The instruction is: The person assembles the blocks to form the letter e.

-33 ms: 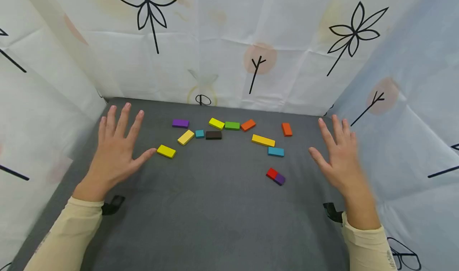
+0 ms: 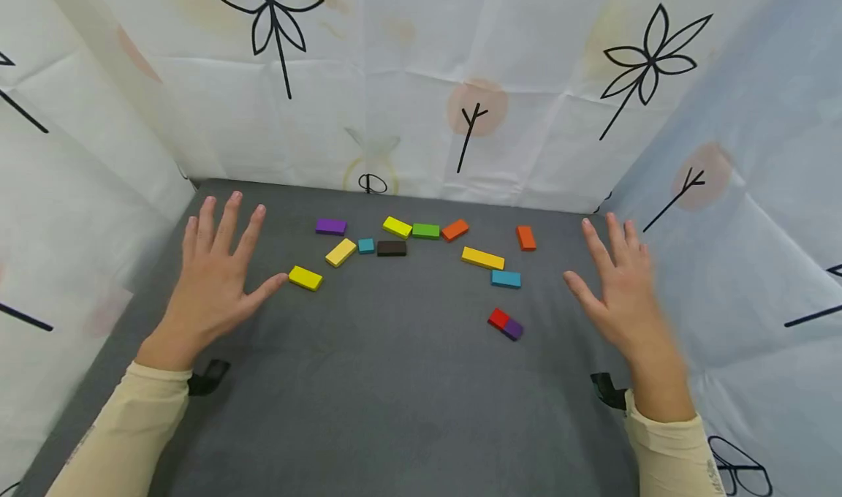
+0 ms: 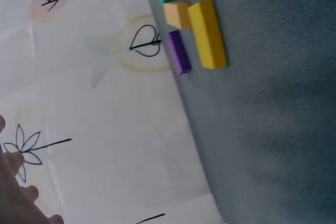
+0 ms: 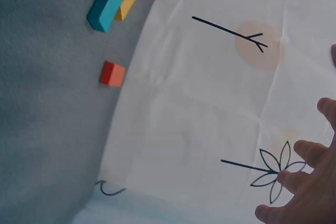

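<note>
My left hand [image 2: 213, 278] is held out with fingers spread, holding nothing. In the head view its thumb tip overlaps the near end of a yellow block [image 2: 305, 278]. A purple block [image 2: 331, 226] and a paler yellow block [image 2: 340, 252] lie just beyond. On the other side my right hand [image 2: 621, 292] is likewise spread and holds nothing. An orange block [image 2: 525, 237] and a blue block [image 2: 506, 279] lie nearest to it, left of its fingers. Closer to me are a red block [image 2: 499, 318] and a purple block [image 2: 512, 329], end against end.
Between the hands, a small teal block [image 2: 366, 246], a dark block [image 2: 391, 248], a green block [image 2: 426, 231] and several others lie scattered on the grey table [image 2: 395, 395]. White printed cloth [image 2: 408, 58] stands at the back and both sides.
Both hands have shifted very slightly, the left one to the right and the right one to the left. The blocks have not moved.
</note>
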Tool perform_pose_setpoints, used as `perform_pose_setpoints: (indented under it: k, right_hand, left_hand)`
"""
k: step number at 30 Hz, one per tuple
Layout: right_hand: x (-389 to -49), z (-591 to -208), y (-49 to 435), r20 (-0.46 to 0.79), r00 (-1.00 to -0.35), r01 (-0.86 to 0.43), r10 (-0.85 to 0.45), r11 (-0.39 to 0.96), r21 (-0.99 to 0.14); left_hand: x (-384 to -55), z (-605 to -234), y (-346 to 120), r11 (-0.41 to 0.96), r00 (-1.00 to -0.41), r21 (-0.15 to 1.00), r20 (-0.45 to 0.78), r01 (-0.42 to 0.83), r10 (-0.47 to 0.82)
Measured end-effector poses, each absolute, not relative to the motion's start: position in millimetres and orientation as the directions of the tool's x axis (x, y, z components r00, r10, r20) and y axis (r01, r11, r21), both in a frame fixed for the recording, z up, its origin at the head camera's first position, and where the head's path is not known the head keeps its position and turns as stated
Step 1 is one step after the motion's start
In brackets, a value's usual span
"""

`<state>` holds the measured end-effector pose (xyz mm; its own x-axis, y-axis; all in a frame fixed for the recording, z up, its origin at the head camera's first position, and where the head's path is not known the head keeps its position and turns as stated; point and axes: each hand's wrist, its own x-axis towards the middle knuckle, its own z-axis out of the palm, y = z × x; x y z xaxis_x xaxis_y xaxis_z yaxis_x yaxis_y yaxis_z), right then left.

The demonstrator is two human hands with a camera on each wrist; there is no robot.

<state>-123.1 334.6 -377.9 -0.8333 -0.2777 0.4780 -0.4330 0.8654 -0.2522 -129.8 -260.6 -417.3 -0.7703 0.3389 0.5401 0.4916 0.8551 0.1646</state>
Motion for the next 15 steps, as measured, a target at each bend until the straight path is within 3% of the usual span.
perform_pose_setpoints:
  k: [8, 15]
  right_hand:
    - [-134, -381, 323, 0.438, -0.863, -0.429, -0.25, 0.82, -0.378]
    - [-167, -391, 304, 0.284, -0.912, -0.392, -0.295, 0.831, -0.395]
  left_hand:
    - [-144, -419, -241, 0.792, -0.736, 0.206, 0.554, 0.575, 0.39]
    - [-170, -429, -211, 0.719, -0.761, 0.33, 0.493, 0.611, 0.42]
